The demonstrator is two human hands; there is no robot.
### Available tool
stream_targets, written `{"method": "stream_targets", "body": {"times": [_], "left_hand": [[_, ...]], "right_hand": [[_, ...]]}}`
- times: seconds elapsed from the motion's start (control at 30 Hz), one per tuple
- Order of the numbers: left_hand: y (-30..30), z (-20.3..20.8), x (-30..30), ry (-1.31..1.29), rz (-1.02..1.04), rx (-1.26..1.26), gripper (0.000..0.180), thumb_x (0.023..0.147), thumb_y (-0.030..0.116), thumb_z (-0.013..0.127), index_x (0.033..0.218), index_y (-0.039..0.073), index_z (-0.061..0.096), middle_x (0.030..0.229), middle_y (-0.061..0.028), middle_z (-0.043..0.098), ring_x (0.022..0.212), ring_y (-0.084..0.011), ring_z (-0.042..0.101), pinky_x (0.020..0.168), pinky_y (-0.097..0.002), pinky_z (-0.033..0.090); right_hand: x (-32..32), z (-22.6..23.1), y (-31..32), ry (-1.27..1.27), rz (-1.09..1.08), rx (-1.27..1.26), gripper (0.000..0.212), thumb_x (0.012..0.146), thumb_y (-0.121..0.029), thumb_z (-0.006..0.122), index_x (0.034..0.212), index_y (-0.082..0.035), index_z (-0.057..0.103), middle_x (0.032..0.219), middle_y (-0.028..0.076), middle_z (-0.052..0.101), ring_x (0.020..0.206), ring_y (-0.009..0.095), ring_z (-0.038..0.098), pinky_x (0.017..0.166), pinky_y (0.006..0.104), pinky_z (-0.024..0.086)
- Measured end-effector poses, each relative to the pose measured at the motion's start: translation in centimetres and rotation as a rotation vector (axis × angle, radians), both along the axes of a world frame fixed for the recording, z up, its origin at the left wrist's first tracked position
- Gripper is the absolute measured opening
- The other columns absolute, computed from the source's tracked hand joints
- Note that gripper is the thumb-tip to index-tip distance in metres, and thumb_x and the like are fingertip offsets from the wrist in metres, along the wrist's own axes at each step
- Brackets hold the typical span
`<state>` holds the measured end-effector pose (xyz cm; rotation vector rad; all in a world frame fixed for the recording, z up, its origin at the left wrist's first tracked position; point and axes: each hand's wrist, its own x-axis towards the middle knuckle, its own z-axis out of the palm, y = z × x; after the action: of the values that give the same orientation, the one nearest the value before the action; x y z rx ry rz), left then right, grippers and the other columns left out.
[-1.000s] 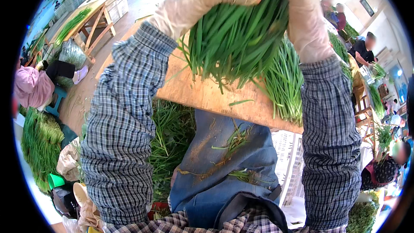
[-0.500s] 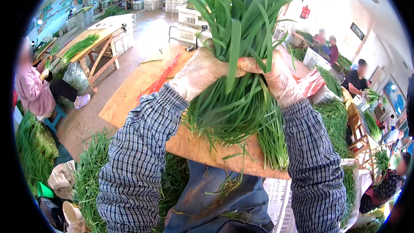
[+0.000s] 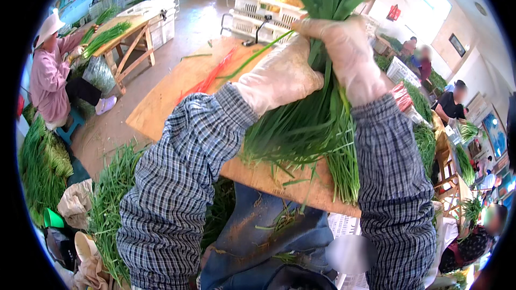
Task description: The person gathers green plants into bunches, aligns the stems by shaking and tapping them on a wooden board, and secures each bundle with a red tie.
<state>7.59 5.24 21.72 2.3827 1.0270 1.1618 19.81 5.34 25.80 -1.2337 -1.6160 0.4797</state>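
Both my hands wear pale, thin gloves and grip a thick bunch of garlic chives [image 3: 290, 134] above a wooden board [image 3: 156, 113]. My left hand [image 3: 285, 78] is closed round the bunch from the left, its fingers partly hidden by the leaves. Higher up, my right hand [image 3: 349, 56] clasps it from the right. One long blade sticks out leftward by the right fingertips. Leaves fan out above the hands; the lower part droops towards the board. More chives [image 3: 344, 177] lie beneath, near the board's front edge. Red ties [image 3: 215, 72] lie on the board left of my hands.
White crates [image 3: 269, 8] stand beyond the board. Heaped greens [image 3: 113, 204] lie at my left, near a paper bag [image 3: 75, 201] and a green cup [image 3: 52, 218]. A person in pink [image 3: 51, 80] sits by a wooden table [image 3: 126, 40]. Others work at the right.
My hands have moved up and slightly right with the bunch. The right hand is now above the left, and the bunch looks narrower where they grip it. My view has shifted slightly.
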Motion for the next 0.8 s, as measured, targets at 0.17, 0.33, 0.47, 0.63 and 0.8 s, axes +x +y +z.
{"method": "stream_targets", "body": {"times": [0.17,0.33,0.47,0.63,0.8], "left_hand": [[1.0,-2.6,-2.9,-0.166,-0.223,-0.048,0.065,0.078,0.026,0.064,0.129,-0.005,0.038,0.123,-0.0215,0.050,0.117,-0.0277,0.046,0.099,-0.0351,0.035],[-2.9,-6.3,-10.4,-0.469,-0.056,-0.066,0.050,0.082,0.019,0.053,0.127,-0.002,0.045,0.123,-0.0173,0.052,0.111,-0.0248,0.052,0.097,-0.0351,0.039],[-7.7,-15.0,-16.2,-0.646,0.309,-0.391,0.035,0.083,0.015,0.063,0.115,0.001,0.057,0.105,-0.0099,0.062,0.095,-0.0170,0.058,0.083,-0.0302,0.048],[-15.5,-25.9,-15.0,0.359,0.195,-0.250,0.041,0.073,0.016,0.064,0.114,0.013,0.059,0.117,-0.0113,0.052,0.116,-0.0320,0.042,0.098,-0.0502,0.029],[-18.2,-34.8,-16.7,1.065,0.343,-0.442,0.052,0.079,0.035,0.057,0.129,0.024,0.047,0.144,-0.0064,0.027,0.136,-0.0338,0.012,0.102,-0.0665,-0.001]], "right_hand": [[-0.7,-0.3,2.1,0.043,-0.123,0.042,0.030,0.068,-0.016,0.071,0.089,0.005,0.066,0.083,0.012,0.066,0.068,0.017,0.062,0.065,0.0260,0.050],[9.3,3.5,4.6,-0.361,-0.024,0.179,0.030,0.091,-0.023,0.044,0.103,-0.005,0.063,0.095,0.011,0.064,0.086,0.017,0.061,0.080,0.0288,0.048],[9.8,6.2,5.2,-0.124,-0.103,-0.205,0.037,0.089,-0.030,0.048,0.106,0.001,0.060,0.094,0.012,0.064,0.082,0.017,0.063,0.077,0.0293,0.051],[5.0,0.8,8.0,-1.425,-0.356,0.601,0.030,0.089,-0.018,0.046,0.113,-0.004,0.058,0.102,0.010,0.064,0.089,0.020,0.061,0.081,0.0272,0.047],[2.5,-1.4,9.8,-1.171,-0.409,0.477,0.027,0.088,-0.017,0.048,0.109,-0.005,0.059,0.097,0.009,0.065,0.083,0.019,0.062,0.076,0.0277,0.049]]}}
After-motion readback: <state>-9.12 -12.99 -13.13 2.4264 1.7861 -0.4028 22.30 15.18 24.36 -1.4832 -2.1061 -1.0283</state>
